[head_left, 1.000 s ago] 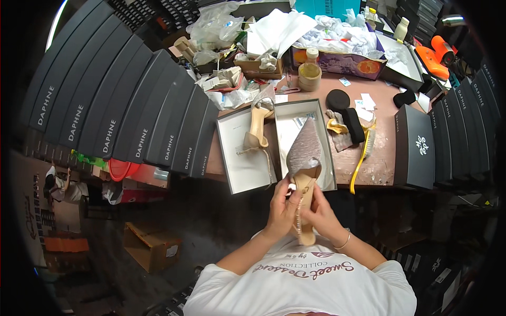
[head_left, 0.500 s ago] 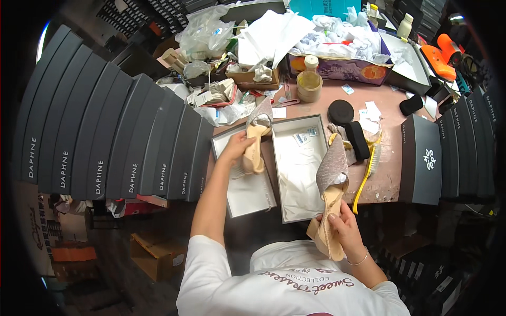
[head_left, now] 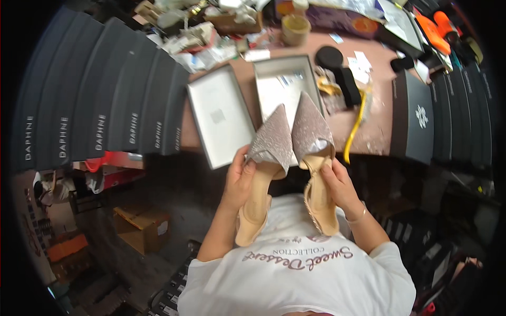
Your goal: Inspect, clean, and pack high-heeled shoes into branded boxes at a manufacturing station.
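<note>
In front of my chest I hold a pair of pointed shoes side by side, toes pointing away from me. My left hand [head_left: 241,179] is closed round the middle of the left shoe [head_left: 273,138], and my right hand [head_left: 338,184] grips the right shoe [head_left: 312,126] at its side. Both have glittery pinkish-grey uppers, beige insoles and heel straps, with whitish stuffing showing at the openings. Just beyond them lies an open shoebox [head_left: 258,95] with white lining, partly covered by the toes. To its left rests the white-lined box lid [head_left: 213,100].
Dark shoeboxes [head_left: 100,89] stand in a row at left, with more boxes [head_left: 414,118] at right. A yellow-handled brush [head_left: 354,129], black strap [head_left: 347,87] and black round lid [head_left: 329,57] lie right of the open box. Behind stands a jar [head_left: 295,29]. A cardboard box [head_left: 141,229] sits on the floor.
My left hand has brought its shoe back from over the lid to beside the other one. The right shoe has shifted slightly left and up. The view has tilted lower.
</note>
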### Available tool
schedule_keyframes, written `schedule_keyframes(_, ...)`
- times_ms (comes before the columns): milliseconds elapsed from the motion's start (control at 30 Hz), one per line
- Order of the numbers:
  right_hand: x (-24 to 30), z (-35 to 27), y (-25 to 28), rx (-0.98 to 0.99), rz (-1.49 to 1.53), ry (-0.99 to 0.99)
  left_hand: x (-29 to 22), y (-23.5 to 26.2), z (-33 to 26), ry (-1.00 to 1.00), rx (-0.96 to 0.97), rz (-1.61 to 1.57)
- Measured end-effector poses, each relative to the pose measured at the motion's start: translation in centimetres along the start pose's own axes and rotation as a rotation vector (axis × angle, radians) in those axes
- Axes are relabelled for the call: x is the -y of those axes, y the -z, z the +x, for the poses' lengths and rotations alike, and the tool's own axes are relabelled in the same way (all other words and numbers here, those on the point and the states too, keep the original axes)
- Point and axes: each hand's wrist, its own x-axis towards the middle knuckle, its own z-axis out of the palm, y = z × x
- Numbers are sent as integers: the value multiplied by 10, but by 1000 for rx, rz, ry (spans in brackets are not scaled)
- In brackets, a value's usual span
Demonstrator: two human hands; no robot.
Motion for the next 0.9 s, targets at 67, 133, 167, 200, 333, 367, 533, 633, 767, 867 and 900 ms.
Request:
schedule_keyframes(67, -6, -9, -2, -2, 57, 1, 2, -9, -11, -85, -59, 105)
schedule_keyframes(133, -15, -19, 1, -24, 74, -6, 0, -16, -19, -70, -53, 184)
schedule_keyframes(167, -18, -22, 1, -34, 72, -1, -2, -17, -21, -70, -52, 231)
schedule_keyframes(200, -19, -25, 2, -46, 69, 4, -1, -17, -24, -78, -64, 264)
schedule_keyframes(333, -15, -27, -5, -57, -4, 40, 4, -16, -28, -114, -74, 213)
schedule_keyframes(367, -16, -26, -6, -58, -4, 67, 6, -16, -28, -114, -78, 152)
schedule_keyframes(533, -12, -27, -8, -82, -56, 90, 22, -14, -26, -168, -94, 72)
schedule_keyframes(633, -14, -28, -7, -78, 7, 87, 25, -11, -22, -151, -27, 72)
schedule_keyframes(767, -14, -25, -6, -62, -22, 84, 33, -9, -19, -13, -30, -29)
schedule_keyframes(867, -15, -23, -7, -61, -15, 83, 28, -12, -16, 52, -6, -89)
schedule_keyframes(900, -13, -22, -7, -56, 0, 57, 30, -11, -15, 69, 9, -91)
